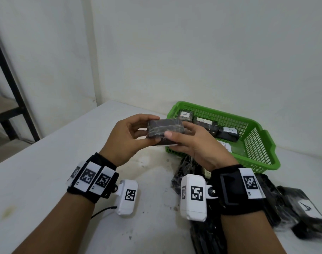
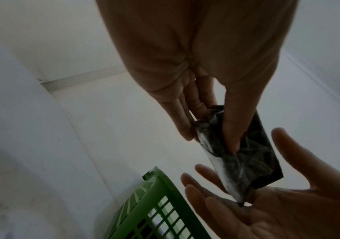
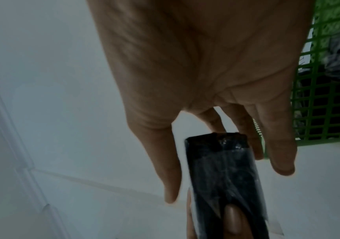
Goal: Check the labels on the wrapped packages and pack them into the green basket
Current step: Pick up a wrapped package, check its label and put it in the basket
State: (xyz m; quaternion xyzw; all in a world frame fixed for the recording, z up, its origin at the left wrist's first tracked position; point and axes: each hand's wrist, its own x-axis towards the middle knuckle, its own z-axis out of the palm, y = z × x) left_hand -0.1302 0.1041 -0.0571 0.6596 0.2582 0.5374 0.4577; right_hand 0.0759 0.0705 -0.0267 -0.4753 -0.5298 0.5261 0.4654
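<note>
Package (image 1: 164,130) wrapped in black film, held in the air just before green basket (image 1: 255,143) | left hand (image 1: 127,140) pinches one end, right hand (image 1: 193,143) grasps the other, perhaps loosely | label unseen | risk: slick film slips mid-turn, package drops unchecked.

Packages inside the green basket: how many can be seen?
3, side by side along the far wall of the green basket: left, middle, right. The hands may hide more.
</note>
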